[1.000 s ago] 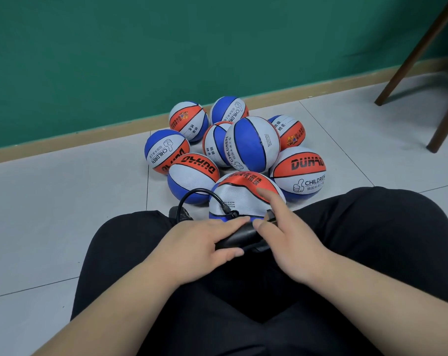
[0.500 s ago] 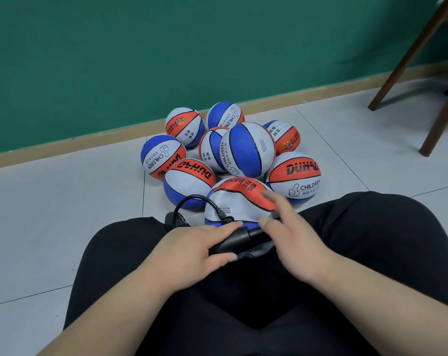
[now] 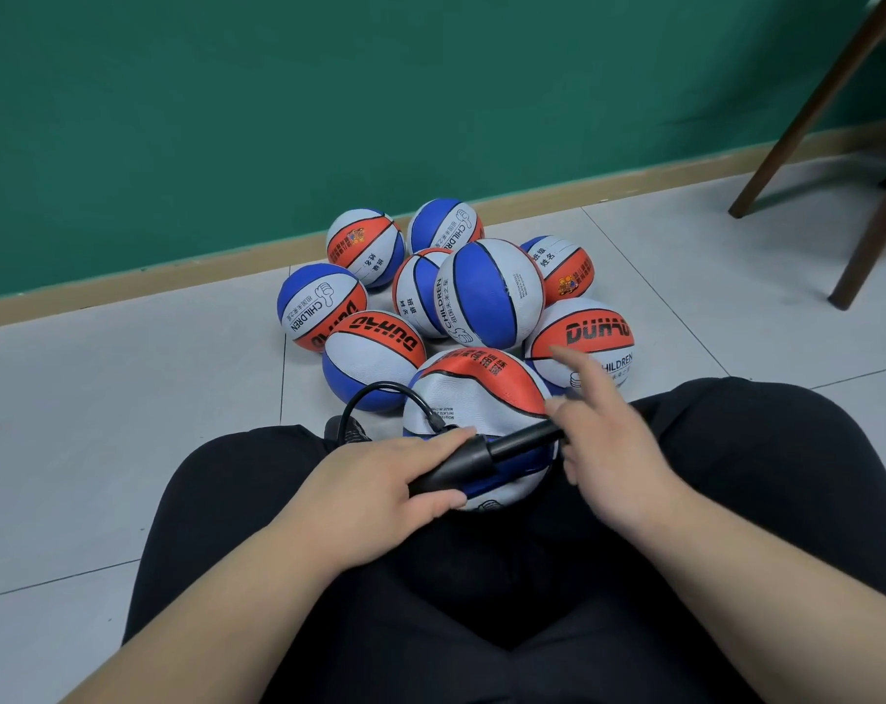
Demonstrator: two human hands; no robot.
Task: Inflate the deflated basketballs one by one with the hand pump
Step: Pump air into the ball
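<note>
A red, white and blue basketball (image 3: 474,398) sits between my knees, its skin a little wrinkled. A black hand pump (image 3: 471,459) lies across it, and its black hose (image 3: 380,393) loops up and plugs into the ball near its left side. My left hand (image 3: 380,492) grips the pump body. My right hand (image 3: 608,449) holds the far end of the extended pump rod, with the index finger pointing up and away; the handle itself is hidden under the hand.
Several more red, white and blue basketballs (image 3: 492,292) are piled on the grey tiled floor (image 3: 126,398) in front of me, near the green wall (image 3: 329,94). Dark wooden chair legs (image 3: 867,236) stand at the right. My black-trousered legs (image 3: 735,475) flank the ball.
My right hand has pulled rightward, drawing the pump rod out of the body. My left hand stays on the pump body. The view has tilted down slightly.
</note>
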